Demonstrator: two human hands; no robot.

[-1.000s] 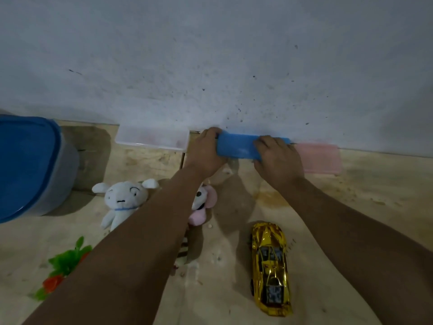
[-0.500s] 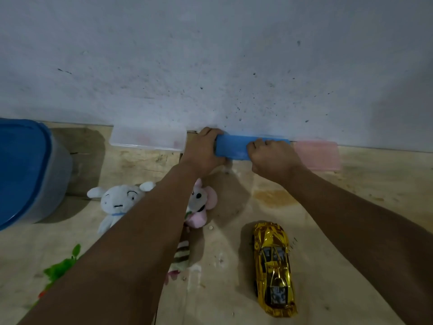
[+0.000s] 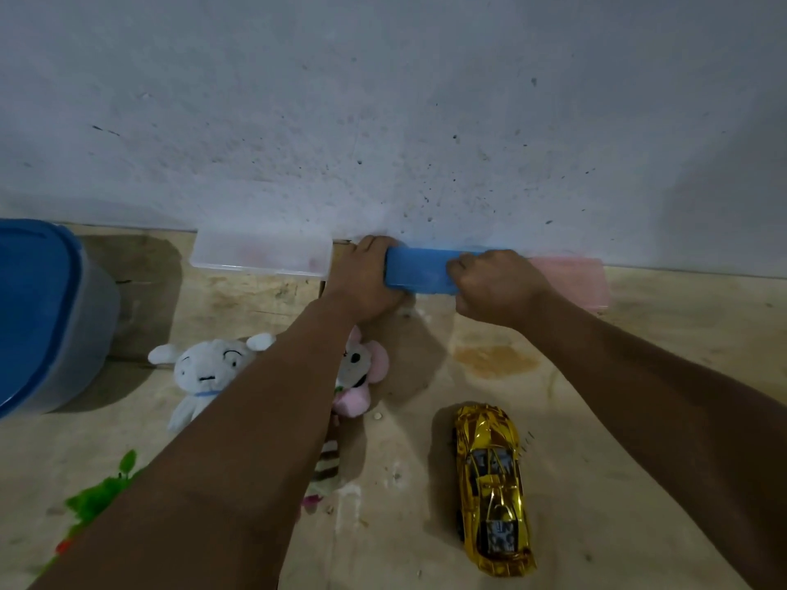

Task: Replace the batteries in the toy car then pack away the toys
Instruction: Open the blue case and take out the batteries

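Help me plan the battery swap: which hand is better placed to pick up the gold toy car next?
Probably the right hand. Both hands hold the blue case at the wall, but the gold toy car lies under the right forearm, while the left hand is over the plush toys' side.

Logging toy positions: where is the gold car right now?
In the head view, the gold car lies on the floor at lower right, below the right arm, right of the pink plush.

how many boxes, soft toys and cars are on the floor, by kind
flat boxes: 3, clear, blue, pink
soft toys: 2, white, pink
toy car: 1
blue-lidded tub: 1
total: 7
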